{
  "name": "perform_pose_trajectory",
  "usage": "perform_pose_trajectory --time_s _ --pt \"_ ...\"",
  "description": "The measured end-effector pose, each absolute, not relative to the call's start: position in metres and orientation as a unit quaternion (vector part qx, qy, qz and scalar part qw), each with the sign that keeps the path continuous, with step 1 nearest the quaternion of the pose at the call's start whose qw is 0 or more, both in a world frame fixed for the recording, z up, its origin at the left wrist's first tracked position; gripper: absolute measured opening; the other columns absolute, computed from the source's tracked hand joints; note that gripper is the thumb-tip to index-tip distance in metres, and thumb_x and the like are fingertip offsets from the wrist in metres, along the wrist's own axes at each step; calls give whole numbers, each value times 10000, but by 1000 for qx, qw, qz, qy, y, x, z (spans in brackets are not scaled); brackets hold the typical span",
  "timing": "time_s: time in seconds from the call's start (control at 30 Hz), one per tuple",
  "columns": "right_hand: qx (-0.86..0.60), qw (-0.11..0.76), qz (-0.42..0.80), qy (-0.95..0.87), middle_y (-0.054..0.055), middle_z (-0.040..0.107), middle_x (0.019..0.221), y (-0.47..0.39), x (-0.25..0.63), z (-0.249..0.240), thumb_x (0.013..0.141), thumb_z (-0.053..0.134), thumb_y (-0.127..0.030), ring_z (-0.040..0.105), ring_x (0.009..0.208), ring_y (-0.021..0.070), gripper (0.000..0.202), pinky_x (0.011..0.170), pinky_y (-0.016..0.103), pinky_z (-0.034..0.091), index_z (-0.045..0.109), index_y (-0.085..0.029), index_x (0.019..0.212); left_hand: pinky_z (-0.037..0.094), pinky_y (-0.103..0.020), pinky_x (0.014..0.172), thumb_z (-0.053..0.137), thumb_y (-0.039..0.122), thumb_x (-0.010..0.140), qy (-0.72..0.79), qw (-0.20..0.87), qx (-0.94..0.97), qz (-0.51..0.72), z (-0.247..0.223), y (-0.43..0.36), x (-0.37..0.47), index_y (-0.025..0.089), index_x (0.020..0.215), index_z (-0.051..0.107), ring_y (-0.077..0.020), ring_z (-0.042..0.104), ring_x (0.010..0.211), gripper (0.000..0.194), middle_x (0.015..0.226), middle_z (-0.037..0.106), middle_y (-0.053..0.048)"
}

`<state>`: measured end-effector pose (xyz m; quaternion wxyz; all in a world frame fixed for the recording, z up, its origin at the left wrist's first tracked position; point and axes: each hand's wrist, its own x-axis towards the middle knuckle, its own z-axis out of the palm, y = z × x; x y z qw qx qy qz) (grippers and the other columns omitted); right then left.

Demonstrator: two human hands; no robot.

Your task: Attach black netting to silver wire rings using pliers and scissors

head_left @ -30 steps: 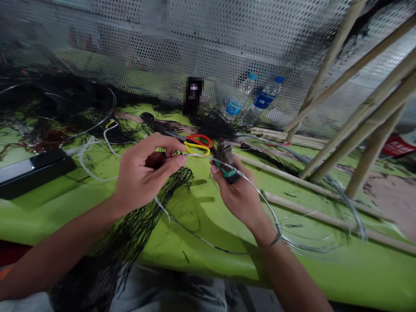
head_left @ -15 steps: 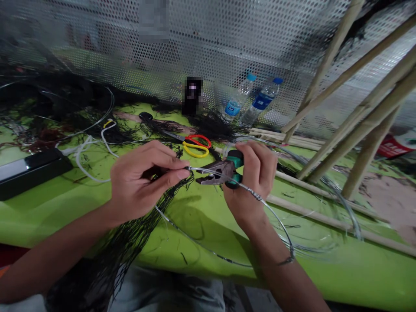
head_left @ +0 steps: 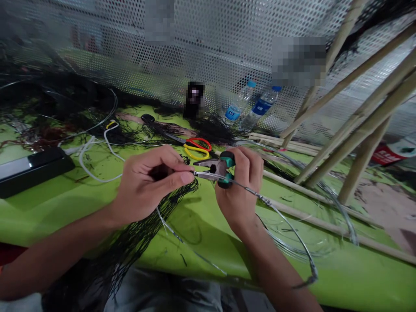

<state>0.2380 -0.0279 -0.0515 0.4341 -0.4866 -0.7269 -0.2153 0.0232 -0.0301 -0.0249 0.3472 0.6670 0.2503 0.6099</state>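
Note:
My left hand (head_left: 151, 186) pinches the end of a silvery wire (head_left: 286, 219) between thumb and fingertips. Wrapped around the pliers' handles, my right hand (head_left: 242, 190) holds green-and-black pliers (head_left: 216, 169) with the jaws spread. The wire runs beside the lower jaw, past my right wrist, and curves down with dark wrappings along it. Black netting (head_left: 139, 245) hangs from below my left hand across the table edge to my lap. Scissors (head_left: 196, 148) with one red and one yellow handle lie just behind my hands.
Two water bottles (head_left: 238, 104) stand against the perforated metal wall (head_left: 211, 47). Bamboo poles (head_left: 364, 117) lean at the right, with coiled wire (head_left: 344, 221) near their feet. A black box (head_left: 35, 169) and white cord (head_left: 84, 162) lie left on the green table (head_left: 357, 273).
My right hand and the pliers have moved left, bringing the jaws close to my left fingertips. The wire loop has swung lower and to the right.

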Motion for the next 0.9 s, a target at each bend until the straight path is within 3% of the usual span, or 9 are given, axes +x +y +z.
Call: perform_pose_trajectory --time_s 0.47,0.73,0.9 --pt "-501 410 -184 -740 163 652 1216 -34 236 -57 852 555 -71 638 1098 322 524 943 508 570 531 -231 1351 371 -222 469 784 227 934 237 387 641 619 -33 -28 28 204 889 756 -62 499 576 58 795 632 11" --pt "-545 353 -235 -723 147 695 1197 -37 230 -64 801 558 -93 675 1070 307 541 760 388 570 507 -211 1326 370 -223 489 769 203 955 240 399 615 637 -42 -30 32 234 932 772 -19 436 509 39 916 684 11" --pt "-524 346 -222 -746 144 710 1159 -37 228 -70 812 591 -152 673 1075 324 509 927 482 554 497 -199 1310 393 -229 513 777 210 950 248 358 611 662 -45 -28 33 228 931 764 -54 513 575 29 884 675 -1"
